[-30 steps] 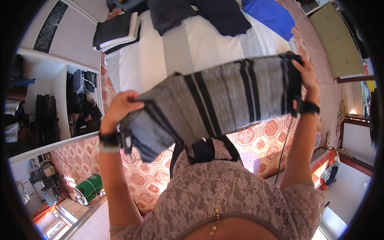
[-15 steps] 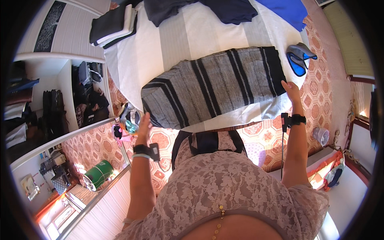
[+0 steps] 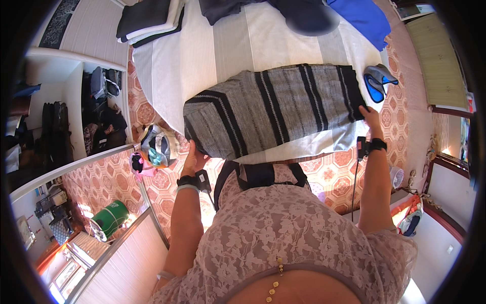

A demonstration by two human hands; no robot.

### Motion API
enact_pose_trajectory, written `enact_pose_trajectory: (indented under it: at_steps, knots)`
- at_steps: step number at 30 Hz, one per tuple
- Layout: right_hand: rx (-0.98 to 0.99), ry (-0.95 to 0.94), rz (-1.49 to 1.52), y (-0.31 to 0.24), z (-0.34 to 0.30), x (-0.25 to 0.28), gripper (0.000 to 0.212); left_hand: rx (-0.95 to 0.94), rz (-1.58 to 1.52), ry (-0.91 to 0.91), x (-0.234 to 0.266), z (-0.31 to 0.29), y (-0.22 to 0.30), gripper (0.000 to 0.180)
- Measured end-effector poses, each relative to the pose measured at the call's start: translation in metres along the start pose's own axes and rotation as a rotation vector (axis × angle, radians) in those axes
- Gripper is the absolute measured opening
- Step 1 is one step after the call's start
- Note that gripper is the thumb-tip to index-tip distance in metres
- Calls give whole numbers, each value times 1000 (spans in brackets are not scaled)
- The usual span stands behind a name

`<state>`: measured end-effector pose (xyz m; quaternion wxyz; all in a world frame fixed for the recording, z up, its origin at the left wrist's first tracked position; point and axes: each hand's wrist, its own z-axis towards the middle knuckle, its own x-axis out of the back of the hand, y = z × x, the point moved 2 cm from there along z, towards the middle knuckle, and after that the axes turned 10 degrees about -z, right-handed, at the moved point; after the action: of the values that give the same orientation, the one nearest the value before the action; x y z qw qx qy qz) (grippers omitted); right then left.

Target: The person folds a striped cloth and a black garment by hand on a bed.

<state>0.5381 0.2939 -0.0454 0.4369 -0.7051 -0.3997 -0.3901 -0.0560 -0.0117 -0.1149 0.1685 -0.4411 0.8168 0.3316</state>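
A grey knitted sweater (image 3: 293, 104) with black stripes lies folded into a long shape across the near part of the bed. My right hand (image 3: 372, 119) grips the near corner of its black ribbed edge, thumb on top. At the opposite end, my left hand (image 3: 193, 159) holds the sweater's near left corner, with fingers partly hidden beneath the fabric. Under the sweater spreads a white and grey striped bedcover (image 3: 238, 48). Beyond the right end of the sweater sits a pair of grey and blue slippers or similar folded items (image 3: 375, 86), near the bed's edge.
Folded dark and white clothes (image 3: 149, 23) are stacked at the far left. Dark garments (image 3: 304, 12) and a blue cloth (image 3: 362, 20) lie along the far side. An open wardrobe (image 3: 71, 86) stands left, with a bag (image 3: 157, 144) on the tiled floor beside the bed.
My left hand has closed on the sweater's near left corner, where it was beside it before. My right hand keeps its hold on the other end. The view has shifted slightly.
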Motion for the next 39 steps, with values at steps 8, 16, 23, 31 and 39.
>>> enact_pose_trajectory:
  at_steps: [8, 16, 23, 31, 39]
  knots:
    - [601, 98, 174, -173, -87, -14, 17, -10, -25, -10, 31, -25, -1, 63]
    - [1140, -55, -207, -282, -213, -79, 51, -280, 107, 1, -49, -89, 48, 49]
    - [998, -17, -398, -244, -185, -109, 52, -270, 162, 131, -30, -81, 44, 41]
    - [571, 197, -551, -152, -94, -66, 56, -247, 156, 152, -41, -82, 47, 32]
    - [381, -161, 160, -207, -100, -41, 44, -277, 222, 176, -38, -88, 52, 34]
